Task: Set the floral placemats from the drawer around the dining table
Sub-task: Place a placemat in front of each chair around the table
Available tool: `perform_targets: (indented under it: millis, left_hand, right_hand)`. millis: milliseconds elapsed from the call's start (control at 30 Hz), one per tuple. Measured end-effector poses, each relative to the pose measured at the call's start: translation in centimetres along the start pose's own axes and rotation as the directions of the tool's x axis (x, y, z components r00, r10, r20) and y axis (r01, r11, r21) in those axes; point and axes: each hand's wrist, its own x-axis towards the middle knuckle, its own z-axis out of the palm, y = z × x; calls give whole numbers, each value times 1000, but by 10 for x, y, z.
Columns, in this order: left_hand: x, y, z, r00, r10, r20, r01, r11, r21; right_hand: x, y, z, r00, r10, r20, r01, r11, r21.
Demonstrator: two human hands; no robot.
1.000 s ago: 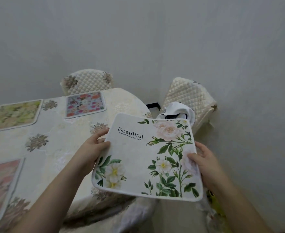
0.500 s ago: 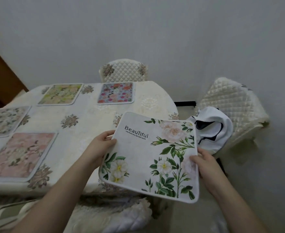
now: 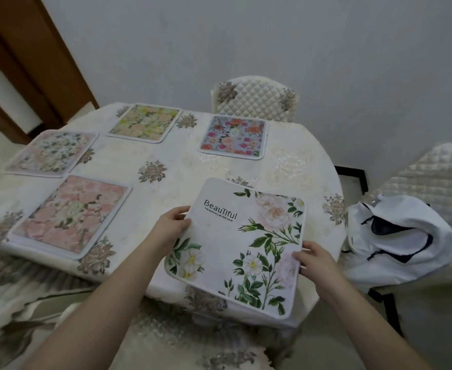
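Both hands pinch the white placemat (image 3: 242,244), left hand (image 3: 170,227) and right hand (image 3: 314,260) on opposite edges, over the worktop's (image 3: 166,153) near right edge. Four placemats lie farther left; a white bag (image 3: 398,241) sits right.

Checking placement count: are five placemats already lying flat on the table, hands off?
No, four lie flat on the table; the fifth, the white "Beautiful" placemat, is held by the left hand and right hand.
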Motion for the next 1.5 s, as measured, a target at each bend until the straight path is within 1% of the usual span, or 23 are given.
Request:
perform_targets:
  millis: [100,200,300,367,567,667,800,933,1033,1100,1200,1233,1267,1333,1367,1400,1433,1500]
  left_hand:
    - [26,-10,-21,999,2,-32,-1,1000,22]
    - [47,-21,-40,997,6,-75,1,997,82]
    - [65,-38,-56,992,-18,-126,33,992,124]
    - [74,-49,-65,988,-27,-152,50,987,150]
    - [91,-70,-82,959,-16,-284,74,978,197]
    - [96,-74,-83,946,2,-323,77,969,233]
    - [97,-84,-78,931,20,-365,82,962,260]
    - [95,-96,-67,908,52,-416,94,942,322]
    - [85,-106,-53,891,63,-449,137,907,399]
    - [72,-113,-34,870,67,-489,167,892,419]
    - [47,-122,7,832,123,-541,186,857,481]
    - [40,-124,24,833,134,-537,194,839,509]
    - [33,-126,43,839,145,-525,203,811,548]
    - [22,-131,84,843,176,-508,220,749,625]
    - [19,-132,104,837,190,-513,230,729,644]
    - [16,-133,122,826,197,-528,245,718,651]
    - [15,-134,138,811,197,-550,262,719,644]
    - [14,-137,164,791,175,-587,288,739,609]
  right_hand:
    - [25,1,26,998,39,49,-38,999,-24]
    - [45,7,51,991,94,99,-88,994,-67]
    - [57,15,72,972,184,145,-167,979,-121]
    - [61,18,84,964,217,151,-195,970,-148]
    - [86,21,107,956,227,187,-172,947,-272]
    - [94,26,113,948,245,203,-164,924,-346]
    - [102,29,112,952,219,216,-86,864,-497]
    - [116,28,103,934,173,313,80,753,-653]
    - [129,25,96,901,157,404,179,714,-677]
    - [137,22,91,869,158,469,245,687,-685]
    - [145,17,84,826,158,542,337,632,-698]
    - [148,13,82,818,143,557,370,611,-700]
    - [151,10,81,811,108,575,425,567,-706]
    - [155,6,81,774,1,634,568,443,-694]
    - [156,7,82,732,-66,678,642,399,-655]
    - [157,10,84,666,-142,732,725,354,-591]
    - [156,15,87,574,-215,790,810,289,-510]
    - [152,29,97,392,-270,879,920,114,-375]
